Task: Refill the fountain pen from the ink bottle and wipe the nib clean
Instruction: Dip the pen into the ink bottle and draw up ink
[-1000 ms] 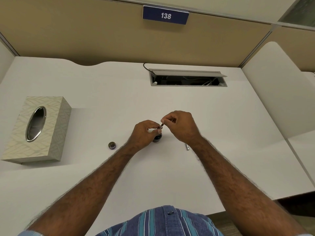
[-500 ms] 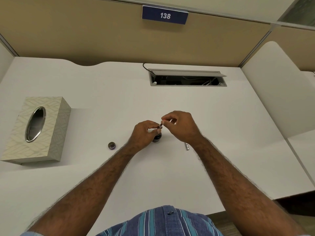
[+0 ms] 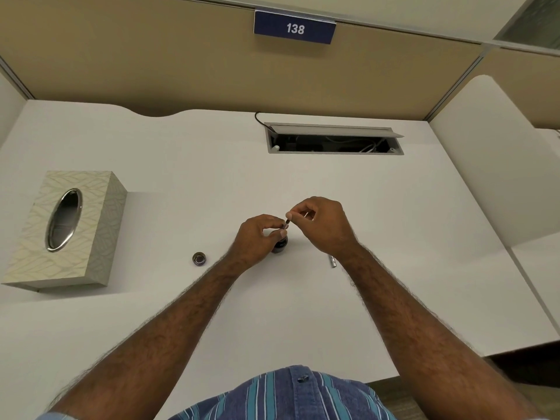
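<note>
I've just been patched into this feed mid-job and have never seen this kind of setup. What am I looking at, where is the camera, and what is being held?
There is no machine here: a person works with two bare hands, filmed by one wide-angle camera worn on the head, looking forward and down.

On the white desk stand a small dark glass ink bottle, its round metal cap lying apart to the left, and a short silvery pen piece by the right wrist. A cream patterned tissue box sits far left.

The left hand is at the bottle's top; whether it grips the bottle or the pen is unclear. The right hand pinches the upper end of a thin dark pen part held over the bottle. Its tip is hidden.
</note>
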